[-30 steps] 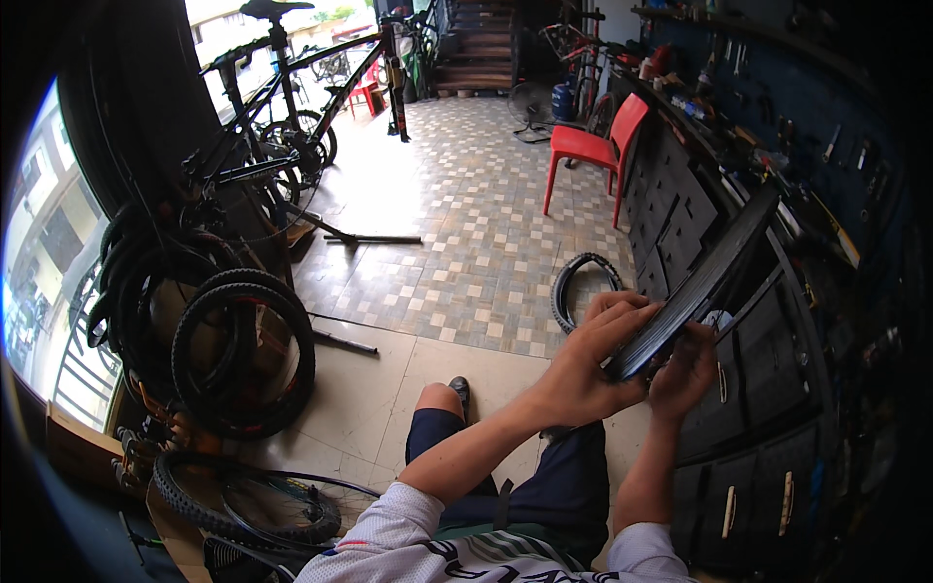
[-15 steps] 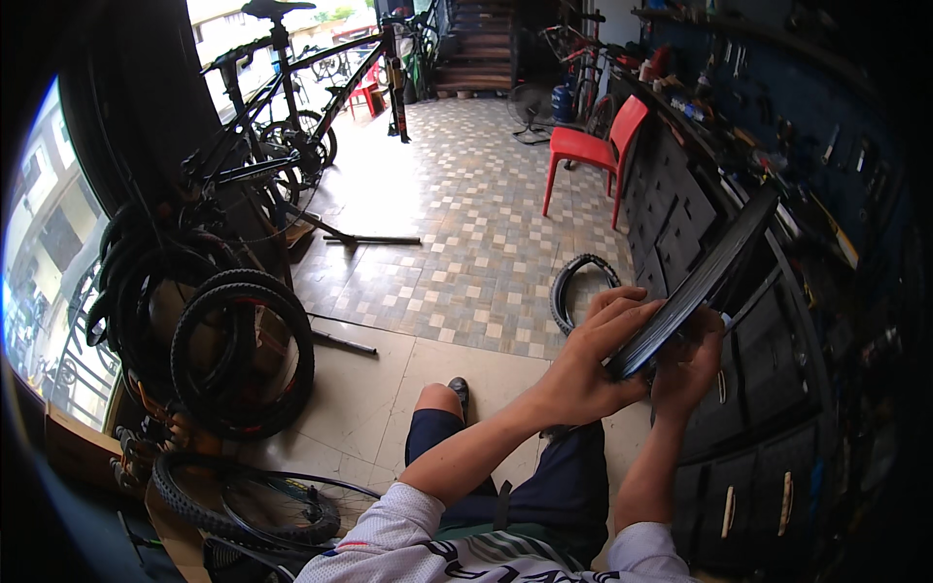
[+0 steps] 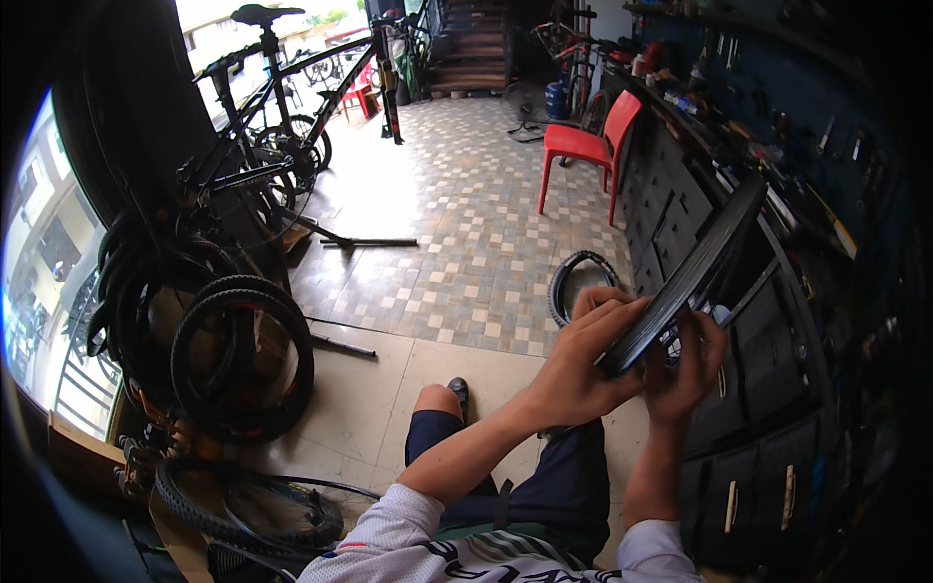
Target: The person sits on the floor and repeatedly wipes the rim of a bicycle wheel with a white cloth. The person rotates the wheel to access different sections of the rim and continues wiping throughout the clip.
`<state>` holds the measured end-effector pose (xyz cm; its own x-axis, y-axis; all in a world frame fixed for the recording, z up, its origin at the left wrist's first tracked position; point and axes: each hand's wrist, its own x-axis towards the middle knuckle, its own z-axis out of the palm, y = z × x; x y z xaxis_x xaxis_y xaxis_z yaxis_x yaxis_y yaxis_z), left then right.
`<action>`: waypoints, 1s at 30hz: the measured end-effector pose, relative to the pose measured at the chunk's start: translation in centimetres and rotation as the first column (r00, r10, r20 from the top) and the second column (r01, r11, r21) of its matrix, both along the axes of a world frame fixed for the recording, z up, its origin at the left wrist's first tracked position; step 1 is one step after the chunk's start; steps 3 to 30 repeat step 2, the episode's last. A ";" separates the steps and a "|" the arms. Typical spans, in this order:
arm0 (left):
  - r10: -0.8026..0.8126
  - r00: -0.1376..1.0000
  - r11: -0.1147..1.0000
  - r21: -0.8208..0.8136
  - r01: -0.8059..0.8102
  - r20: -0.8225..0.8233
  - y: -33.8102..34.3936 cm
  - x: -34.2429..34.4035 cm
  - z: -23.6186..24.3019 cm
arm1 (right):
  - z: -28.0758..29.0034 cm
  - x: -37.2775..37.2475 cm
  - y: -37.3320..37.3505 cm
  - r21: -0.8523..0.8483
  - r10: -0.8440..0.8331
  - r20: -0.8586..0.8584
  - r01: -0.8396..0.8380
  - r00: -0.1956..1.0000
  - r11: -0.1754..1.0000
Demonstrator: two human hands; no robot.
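I hold a black bicycle wheel (image 3: 695,269) edge-on in front of me, its tyre running up to the right toward the dark cabinets. My left hand (image 3: 583,364) grips the lower part of the tyre from the left, fingers curled over its tread. On the wheel's other side, my right hand (image 3: 688,364) presses against the rim and tyre edge with fingers spread. Spokes show faintly between the two hands. My knees and dark shorts are below.
A loose tyre (image 3: 573,287) lies on the tiled floor by the cabinets (image 3: 768,428). A red plastic chair (image 3: 588,146) stands farther back. Black bicycles (image 3: 277,146) and hanging tyres (image 3: 228,355) crowd the left side. Another tyre (image 3: 243,505) lies at lower left.
Both hands stay on the wheel; the fingers shift slightly along the tyre. The wheel keeps its tilt and place.
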<state>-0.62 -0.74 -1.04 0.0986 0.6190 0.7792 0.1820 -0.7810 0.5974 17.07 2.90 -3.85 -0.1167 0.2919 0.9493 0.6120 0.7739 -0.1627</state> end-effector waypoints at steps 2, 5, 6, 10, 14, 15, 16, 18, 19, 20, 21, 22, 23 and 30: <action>-0.021 0.999 1.000 -0.006 0.021 0.029 0.0 0.2 -0.2 | -1.0 1.1 0.9 -0.201 0.179 -0.061 -0.188 0.982 0.961; -0.021 0.999 1.000 -0.006 0.021 0.029 0.0 0.2 -0.2 | -1.0 1.1 0.9 -0.201 0.179 -0.061 -0.188 0.982 0.961; -0.021 0.999 1.000 -0.006 0.021 0.029 0.0 0.2 -0.2 | -1.0 1.1 0.9 -0.201 0.179 -0.061 -0.188 0.982 0.961; -0.021 0.999 1.000 -0.006 0.021 0.029 0.0 0.2 -0.2 | -1.0 1.1 0.9 -0.201 0.179 -0.061 -0.188 0.982 0.961; -0.021 0.999 1.000 -0.006 0.021 0.029 0.0 0.2 -0.2 | -1.0 1.1 0.9 -0.201 0.179 -0.061 -0.188 0.982 0.961; -0.021 0.999 1.000 -0.006 0.021 0.029 0.0 0.2 -0.2 | -1.0 1.1 0.9 -0.201 0.179 -0.061 -0.188 0.982 0.961; -0.021 0.999 1.000 -0.006 0.021 0.029 0.0 0.2 -0.2 | -1.0 1.1 0.9 -0.201 0.179 -0.061 -0.188 0.982 0.961; -0.021 0.999 1.000 -0.006 0.021 0.029 0.0 0.2 -0.2 | -1.0 1.1 0.9 -0.201 0.179 -0.061 -0.188 0.982 0.961; -0.021 0.999 1.000 -0.006 0.021 0.029 0.0 0.2 -0.2 | -1.0 1.1 0.9 -0.201 0.179 -0.061 -0.188 0.982 0.961; -0.021 0.999 1.000 -0.006 0.021 0.029 0.0 0.2 -0.2 | -1.0 1.1 0.9 -0.201 0.179 -0.061 -0.188 0.982 0.961; -0.021 0.999 1.000 -0.006 0.021 0.029 0.0 0.2 -0.2 | -1.0 1.1 0.9 -0.201 0.179 -0.061 -0.188 0.982 0.961; -0.021 0.999 1.000 -0.006 0.021 0.029 0.0 0.2 -0.2 | -1.0 1.1 0.9 -0.201 0.179 -0.061 -0.188 0.982 0.961; -0.021 0.999 1.000 -0.006 0.021 0.029 0.0 0.2 -0.2 | -1.0 1.1 0.9 -0.201 0.179 -0.061 -0.188 0.982 0.961; -0.021 0.999 1.000 -0.006 0.021 0.029 0.0 0.2 -0.2 | -1.0 1.1 0.9 -0.201 0.179 -0.061 -0.188 0.982 0.961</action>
